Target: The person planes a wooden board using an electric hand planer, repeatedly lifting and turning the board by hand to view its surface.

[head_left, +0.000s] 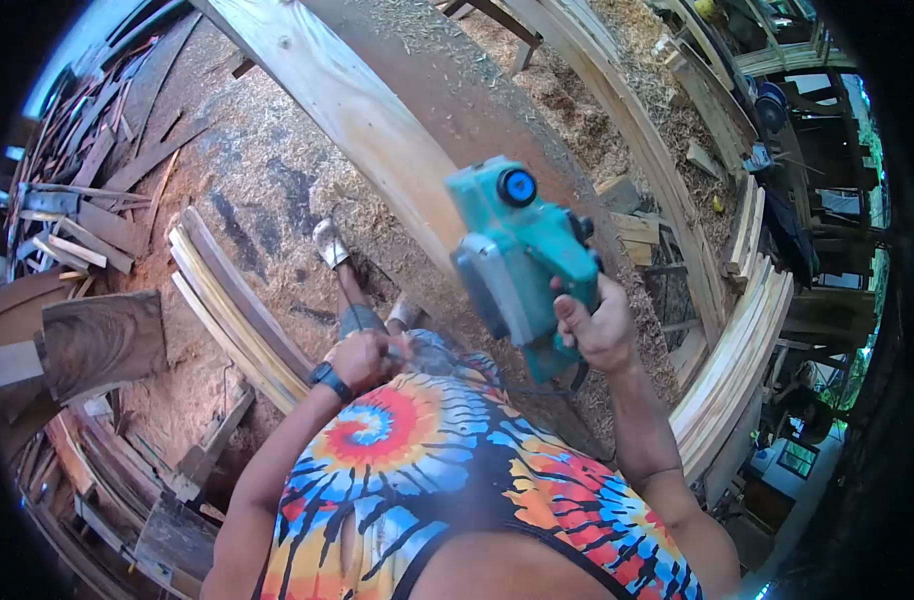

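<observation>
My right hand [601,326] is wrapped round the rear handle of a teal electric hand planer [522,245]. The planer is lifted and tilted, with its blue-capped knob toward the far side. It overlaps the near end of a long pale plank [367,125] in view; whether the two touch I cannot tell. My left hand [361,360] is closed in front of my waist, beside the tie-dye shirt [377,430]. Whatever lies in its fingers, if anything, is hidden and blurred. A dark cord [580,378] curves from the planer's back end.
Bundles of long boards lie at left [239,300] and right [737,350]. Another long beam [642,130] runs on the right. Wood shavings [267,130] cover the ground round my feet. Scrap wood [97,130] is piled at far left, near a brown wood block [105,345].
</observation>
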